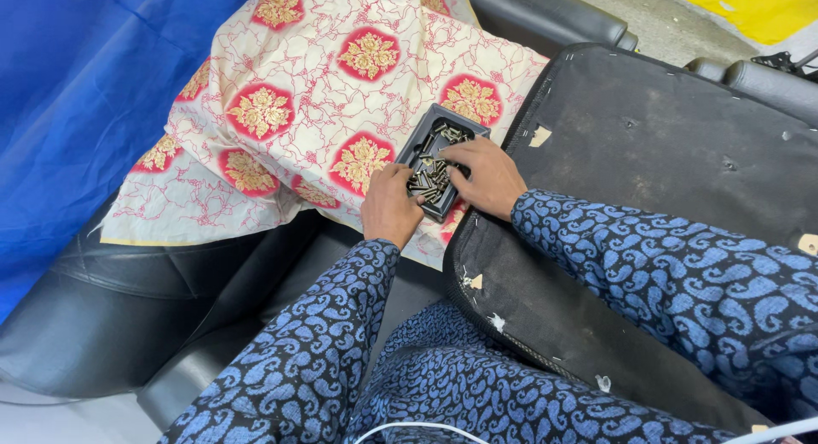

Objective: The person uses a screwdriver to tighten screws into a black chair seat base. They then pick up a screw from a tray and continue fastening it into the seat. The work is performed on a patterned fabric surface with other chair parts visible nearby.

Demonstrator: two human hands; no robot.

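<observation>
Both hands in black tray [423, 146] w/ long axis upper-right: left hand [389, 207] & right hand [486, 176] grips pinching small metal pcs [430, 173].

Left hand [390, 207]: back up, fingers curled down and forward, wrist straight, forearm in a blue patterned sleeve rising from lower left. Right hand [484, 178]: back up, fingers bent inward toward the left hand, close beside it; sleeved forearm enters from the right.
</observation>
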